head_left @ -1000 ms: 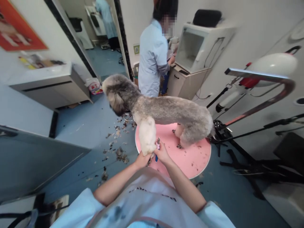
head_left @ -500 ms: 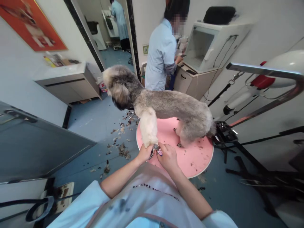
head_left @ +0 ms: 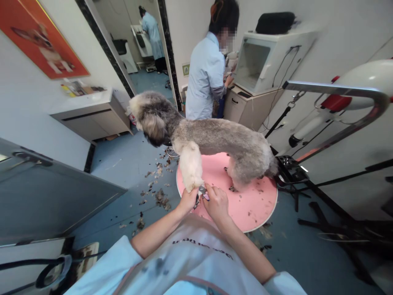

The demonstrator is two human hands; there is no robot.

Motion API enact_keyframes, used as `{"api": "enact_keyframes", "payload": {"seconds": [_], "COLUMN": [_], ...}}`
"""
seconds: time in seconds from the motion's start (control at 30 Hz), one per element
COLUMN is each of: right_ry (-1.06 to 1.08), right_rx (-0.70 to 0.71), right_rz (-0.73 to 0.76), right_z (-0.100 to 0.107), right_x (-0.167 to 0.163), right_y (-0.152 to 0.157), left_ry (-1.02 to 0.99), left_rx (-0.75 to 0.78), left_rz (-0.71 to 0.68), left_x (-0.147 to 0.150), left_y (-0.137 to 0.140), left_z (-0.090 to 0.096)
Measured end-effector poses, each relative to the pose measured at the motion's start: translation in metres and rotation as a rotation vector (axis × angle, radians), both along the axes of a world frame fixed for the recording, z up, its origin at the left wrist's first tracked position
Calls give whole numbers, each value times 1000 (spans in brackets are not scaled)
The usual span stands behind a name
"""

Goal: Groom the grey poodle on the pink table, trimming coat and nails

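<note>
A grey dog [head_left: 221, 133] with a pale front leg [head_left: 190, 164] stands on a round pink grooming table [head_left: 245, 211], its head toward the left. My left hand [head_left: 188, 200] is closed around the paw at the bottom of that leg. Close beside it, my right hand [head_left: 217, 203] grips a small nail clipper [head_left: 203, 191] with a grey metal head and a pink-purple handle. The clipper's tip is at the paw; whether it touches a nail is too small to make out. My fingers partly hide both the paw and the handle.
Cut fur [head_left: 162, 198] lies on the blue floor and in bits on the table. A metal grooming arm [head_left: 334, 88] with a strap rises at the right. Beyond the dog, a co-worker [head_left: 204, 78] stands by a white cabinet [head_left: 276, 61]. Another person [head_left: 153, 35] is past the doorway.
The camera view has shifted slightly. My hands stay at the paw with the clipper, and the dog's stance is nearly the same.
</note>
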State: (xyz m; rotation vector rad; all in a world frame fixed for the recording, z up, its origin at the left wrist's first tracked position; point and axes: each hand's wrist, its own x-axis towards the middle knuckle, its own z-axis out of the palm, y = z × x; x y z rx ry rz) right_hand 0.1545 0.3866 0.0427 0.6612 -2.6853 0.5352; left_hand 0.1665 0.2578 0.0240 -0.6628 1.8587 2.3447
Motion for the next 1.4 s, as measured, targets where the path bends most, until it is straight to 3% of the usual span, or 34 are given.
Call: {"api": "enact_keyframes", "payload": {"seconds": [0.87,1.4], "right_ry": [22,-8], "right_rx": [41,5], "right_rz": [-8,29], "right_z": [-4,-7], "right_x": [0,-3], "right_y": [0,0], "left_ry": [-89,-65], "left_rx": [56,113], "left_rz": [27,-27], "left_x": [1,1], "left_y": [5,1], "left_z": [24,22]}}
